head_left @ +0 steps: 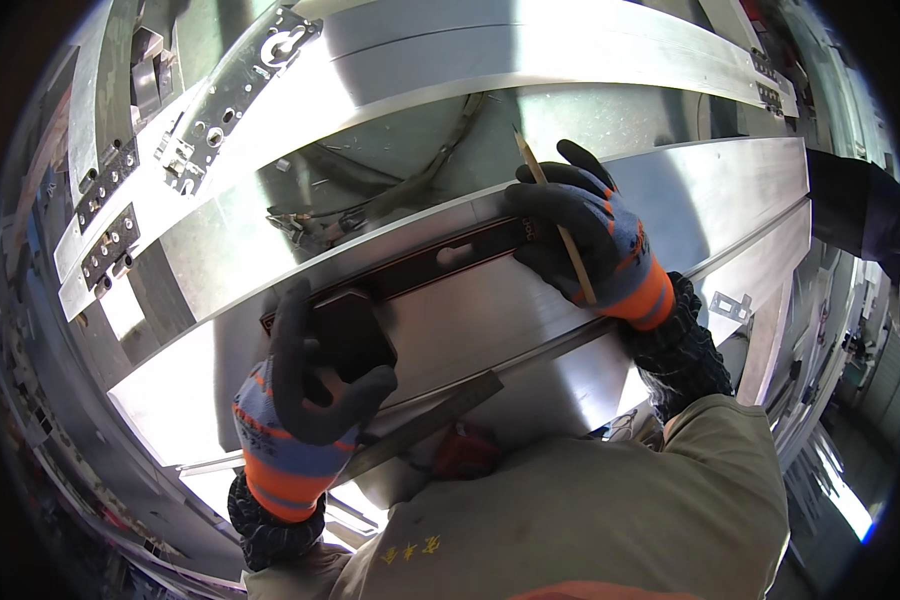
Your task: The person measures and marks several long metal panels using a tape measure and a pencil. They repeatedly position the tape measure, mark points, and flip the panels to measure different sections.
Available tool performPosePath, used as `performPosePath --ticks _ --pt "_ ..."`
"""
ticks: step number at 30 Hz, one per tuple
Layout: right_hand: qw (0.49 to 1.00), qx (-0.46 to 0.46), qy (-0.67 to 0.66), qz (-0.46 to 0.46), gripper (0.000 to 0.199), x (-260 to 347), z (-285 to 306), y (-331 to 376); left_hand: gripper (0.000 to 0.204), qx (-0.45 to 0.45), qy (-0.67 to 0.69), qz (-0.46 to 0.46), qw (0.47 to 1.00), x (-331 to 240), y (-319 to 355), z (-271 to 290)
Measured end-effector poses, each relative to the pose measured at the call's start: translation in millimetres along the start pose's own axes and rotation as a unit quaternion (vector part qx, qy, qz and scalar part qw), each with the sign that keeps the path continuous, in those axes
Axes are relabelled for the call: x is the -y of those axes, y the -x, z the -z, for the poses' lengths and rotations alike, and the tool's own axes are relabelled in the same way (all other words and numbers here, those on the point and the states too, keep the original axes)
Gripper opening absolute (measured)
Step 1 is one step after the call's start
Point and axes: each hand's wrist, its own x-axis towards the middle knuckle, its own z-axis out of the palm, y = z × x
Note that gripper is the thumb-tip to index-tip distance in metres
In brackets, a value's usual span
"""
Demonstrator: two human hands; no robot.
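Note:
Both my hands wear grey and orange gloves with black fingers. A black straightedge [410,272] with an oblong hole lies along a silver metal profile [490,300]. At its left end, my left hand [305,385] curls thumb and fingers around a thick black block [352,335]; whether block and straightedge are one piece, I cannot tell. My right hand [595,230] rests at the straightedge's other end, its fingertips partly hidden. A pencil [573,255] is held in that hand, point up and away from me.
A grey flat bar [430,425] and a red object [465,450] lie close to my body. Beyond the profile run dark cables [420,180] and another wide metal profile [420,75]. Perforated plates [215,130] sit far left, and a dark sleeve [855,205] shows at right.

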Motion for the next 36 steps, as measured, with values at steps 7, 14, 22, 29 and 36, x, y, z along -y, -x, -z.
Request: performPosePath --ticks 7,14,22,29,36 --pt "1.0 -0.008 0.02 0.001 0.055 0 1 -3 0.079 0.032 0.206 -0.086 0.974 18 -19 -28" --pt "1.0 0.006 0.0 -0.006 0.057 2 1 -3 0.065 0.051 0.276 -0.049 0.958 15 -18 -28" --pt "1.0 0.006 0.009 -0.01 0.057 3 1 -3 0.057 0.011 0.295 -0.02 0.955 15 -13 -33" --pt "1.0 -0.001 0.003 -0.002 0.056 1 -1 -2 0.049 -0.012 0.273 0.039 0.961 -2 -12 -32" --pt "0.986 -0.094 -0.132 -0.031 0.048 6 -6 4 0.042 0.021 0.293 -0.009 0.956 15 -18 -32"
